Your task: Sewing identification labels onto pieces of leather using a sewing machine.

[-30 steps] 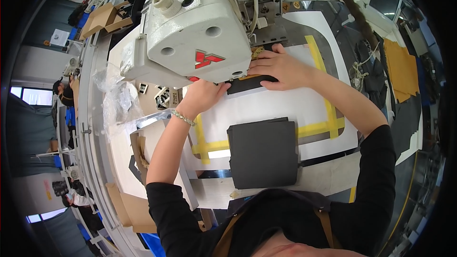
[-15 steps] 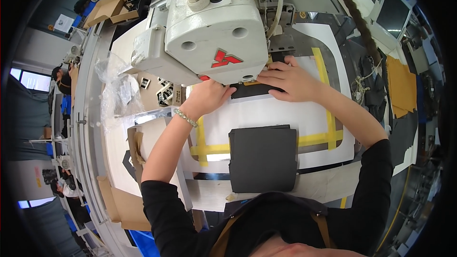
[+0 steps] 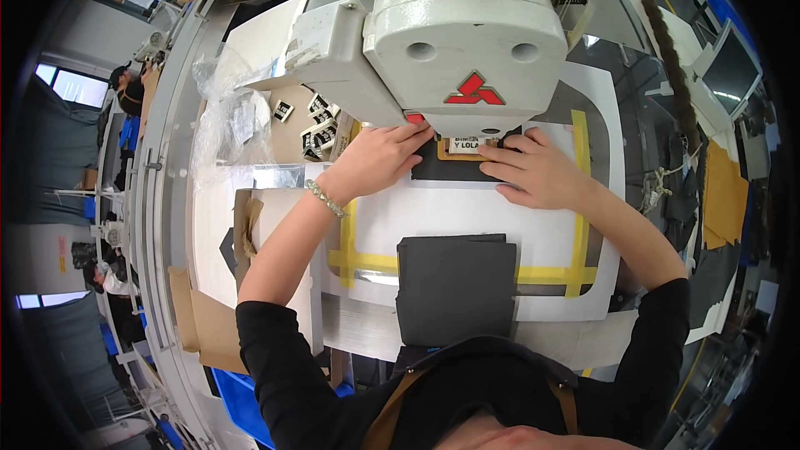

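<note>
Under the head of the white sewing machine (image 3: 467, 29) lies a black flat piece (image 3: 429, 170). On it sits an orange frame (image 3: 446, 156) with a small white label (image 3: 464, 146) with dark print inside. My left hand (image 3: 382, 160) is to the left of the label, its fingers stretched out and reaching to the red part (image 3: 414, 118) at the machine head's lower edge. My right hand (image 3: 540, 168) lies with fingers spread, its fingertips at the right end of the label and frame. Neither hand grips anything that I can see. The needle area is hidden behind the machine head.
A stack of black pieces (image 3: 457, 293) lies close in front of me on the white sheet (image 3: 417, 217) edged with yellow tape (image 3: 575, 192). Several loose labels (image 3: 319, 133) and clear plastic wrap (image 3: 233, 117) are at left. Orange sheets (image 3: 724, 200) lie at right.
The view has shifted, so the machine appears farther right and the label in its frame shows more plainly. My left fingers have gone up to the red part; my right hand stays by the frame.
</note>
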Action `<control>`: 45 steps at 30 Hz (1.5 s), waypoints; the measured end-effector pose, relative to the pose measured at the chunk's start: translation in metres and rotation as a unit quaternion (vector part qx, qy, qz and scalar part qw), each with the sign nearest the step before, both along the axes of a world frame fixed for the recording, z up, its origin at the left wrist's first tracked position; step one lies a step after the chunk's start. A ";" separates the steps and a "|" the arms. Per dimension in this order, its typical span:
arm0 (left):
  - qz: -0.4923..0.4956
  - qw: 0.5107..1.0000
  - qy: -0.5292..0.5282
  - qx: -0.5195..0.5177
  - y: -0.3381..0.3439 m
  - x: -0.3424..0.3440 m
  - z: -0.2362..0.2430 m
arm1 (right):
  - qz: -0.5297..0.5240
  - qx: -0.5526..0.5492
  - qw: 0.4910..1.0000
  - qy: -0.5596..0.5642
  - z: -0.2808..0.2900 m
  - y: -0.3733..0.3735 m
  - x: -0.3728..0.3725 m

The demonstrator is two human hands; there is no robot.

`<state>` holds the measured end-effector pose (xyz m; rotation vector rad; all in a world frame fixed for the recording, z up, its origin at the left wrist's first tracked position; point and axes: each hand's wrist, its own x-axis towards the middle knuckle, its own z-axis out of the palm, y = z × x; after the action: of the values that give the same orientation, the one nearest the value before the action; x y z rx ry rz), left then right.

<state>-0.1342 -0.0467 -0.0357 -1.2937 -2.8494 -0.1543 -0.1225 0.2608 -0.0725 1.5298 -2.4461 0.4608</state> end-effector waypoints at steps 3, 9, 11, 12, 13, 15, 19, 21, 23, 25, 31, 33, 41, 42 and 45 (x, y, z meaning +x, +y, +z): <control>0.003 1.000 -0.018 0.018 -0.002 0.001 -0.001 | 0.000 0.007 1.000 -0.004 0.001 -0.003 0.000; -0.082 0.994 0.008 0.073 0.016 0.000 -0.004 | -0.007 0.008 1.000 -0.011 0.001 -0.002 0.002; -0.095 0.992 0.014 0.077 0.020 -0.003 -0.006 | -0.007 0.008 1.000 -0.013 0.002 -0.002 0.001; -0.095 0.991 -0.009 0.093 0.022 -0.005 -0.007 | -0.008 0.004 1.000 -0.010 0.002 -0.002 0.001; -0.097 0.989 -0.031 0.108 0.023 -0.007 -0.007 | -0.010 -0.001 1.000 -0.006 0.003 -0.003 0.001; -0.090 0.988 -0.071 0.106 0.028 -0.010 -0.006 | -0.017 -0.001 1.000 -0.009 0.004 -0.003 0.002; -0.074 0.982 -0.143 0.102 0.034 -0.015 -0.006 | -0.029 -0.003 0.999 -0.018 0.005 -0.004 0.002; -0.061 0.983 -0.151 0.085 0.035 -0.015 -0.004 | -0.028 -0.004 0.999 -0.019 0.005 -0.004 0.002; -0.052 0.983 -0.161 0.066 0.034 -0.015 -0.007 | -0.033 -0.006 0.999 -0.021 0.003 -0.005 0.002; -0.044 0.987 -0.134 0.071 0.032 -0.013 -0.012 | -0.029 -0.002 0.999 -0.022 0.004 -0.005 0.002; -0.084 0.984 -0.080 0.134 0.033 -0.016 -0.018 | -0.029 -0.033 0.999 0.002 0.003 -0.004 0.002; -0.084 0.985 -0.087 0.121 0.032 -0.017 -0.018 | -0.027 -0.045 0.999 0.006 0.003 -0.002 0.004; -0.093 0.987 -0.072 0.109 0.034 -0.016 -0.016 | 0.010 -0.105 0.994 0.002 0.002 0.000 0.005; -0.104 0.985 -0.060 0.126 0.035 -0.014 -0.013 | 0.018 -0.109 0.994 0.000 0.001 0.000 0.005; -0.113 0.985 -0.036 0.126 0.038 -0.010 -0.005 | 0.026 -0.117 0.993 -0.006 0.002 -0.001 0.006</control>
<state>-0.1444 -0.0087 -0.0409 -1.5740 -2.6185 -0.5538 -0.1167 0.2601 -0.0704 1.4973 -2.2695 0.7404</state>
